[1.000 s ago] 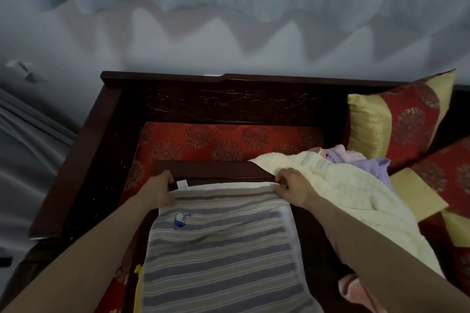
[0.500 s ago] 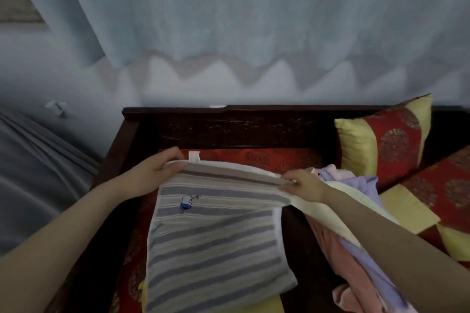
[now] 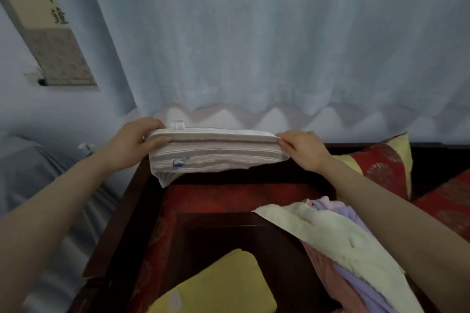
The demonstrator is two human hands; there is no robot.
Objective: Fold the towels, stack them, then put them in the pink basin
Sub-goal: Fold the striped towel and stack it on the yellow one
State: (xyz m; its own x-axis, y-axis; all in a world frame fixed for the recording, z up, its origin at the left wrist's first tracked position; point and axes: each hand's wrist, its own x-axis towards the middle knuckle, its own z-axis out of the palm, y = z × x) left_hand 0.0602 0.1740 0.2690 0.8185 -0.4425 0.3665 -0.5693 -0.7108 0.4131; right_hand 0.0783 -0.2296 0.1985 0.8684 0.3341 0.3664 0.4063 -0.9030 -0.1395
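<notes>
Pale blue curtain (image 3: 254,33) across back wall (image 3: 63,109); calligraphy scroll (image 3: 50,40) hanging left; dark wooden sofa frame (image 3: 119,223); red-and-gold cushion (image 3: 381,162) right.

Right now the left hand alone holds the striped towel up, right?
No, both hands hold it up. The left hand grips one end of the striped towel and the right hand grips the other, as the head view shows.
</notes>
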